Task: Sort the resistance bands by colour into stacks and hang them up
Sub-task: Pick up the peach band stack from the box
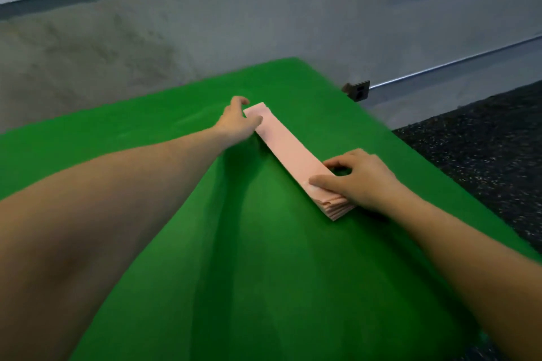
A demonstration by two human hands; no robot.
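Stack of pink resistance bands (289,149) lying flat on green tabletop (264,272). Left hand (234,123) fingers curl around its far end; right hand (360,179) fingers pinch its near end.

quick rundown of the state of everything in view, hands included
pink band stack: lying flat on the green cover, several bands piled with edges roughly aligned, held at both ends
left hand: at the far end of the stack, fingers curled round its edge
right hand: gripping the near end, thumb on top, fingers curled over the far side
green cover: spread over the surface, slightly creased
wall bracket: fixed, holding a metal rail
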